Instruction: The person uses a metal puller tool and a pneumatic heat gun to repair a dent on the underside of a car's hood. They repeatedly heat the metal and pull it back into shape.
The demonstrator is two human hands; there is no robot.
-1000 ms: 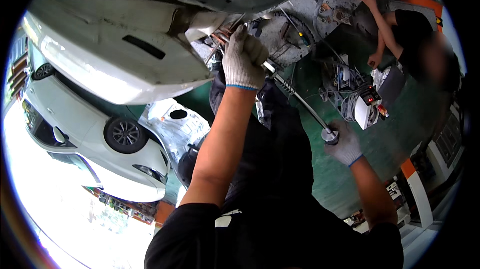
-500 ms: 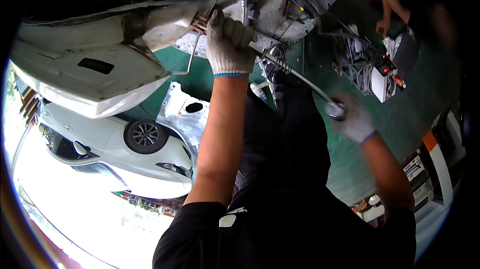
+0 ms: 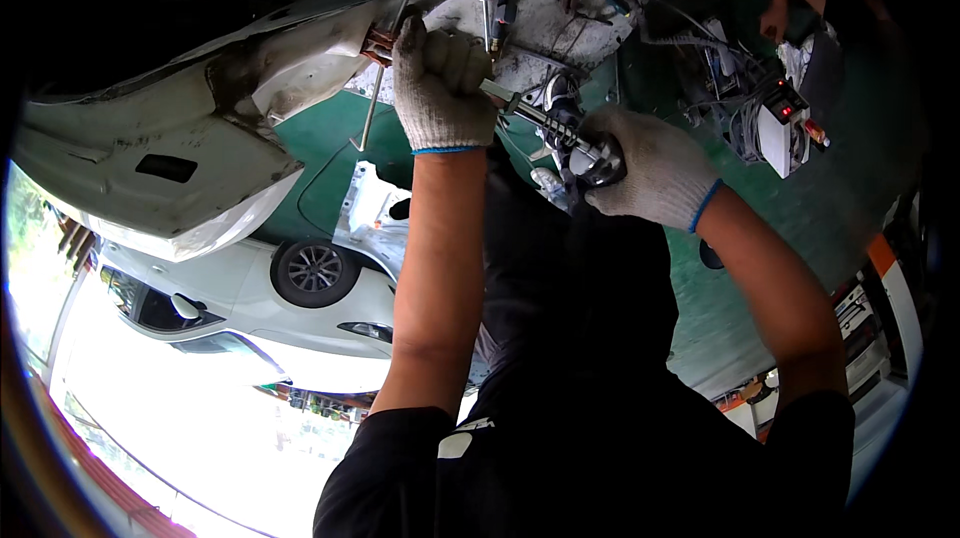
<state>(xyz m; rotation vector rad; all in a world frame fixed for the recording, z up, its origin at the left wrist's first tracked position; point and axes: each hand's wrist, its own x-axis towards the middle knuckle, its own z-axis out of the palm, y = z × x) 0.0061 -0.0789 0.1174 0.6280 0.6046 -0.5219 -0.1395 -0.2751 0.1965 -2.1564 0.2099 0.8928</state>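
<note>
Right of the panel [image 3: 220,173], the left hand [image 3: 442,88] is gripping the rod [image 3: 535,117] and the right hand [image 3: 648,166] is clasping its knob [image 3: 603,166], seemingly working it, any next stroke needing steady alignment.

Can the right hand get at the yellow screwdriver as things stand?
Probably not yet: the right hand is closed on the rod tool and would likely need to let go first. Nothing seems to cover the handle of the screwdriver, though its distance is hard to judge.
</note>
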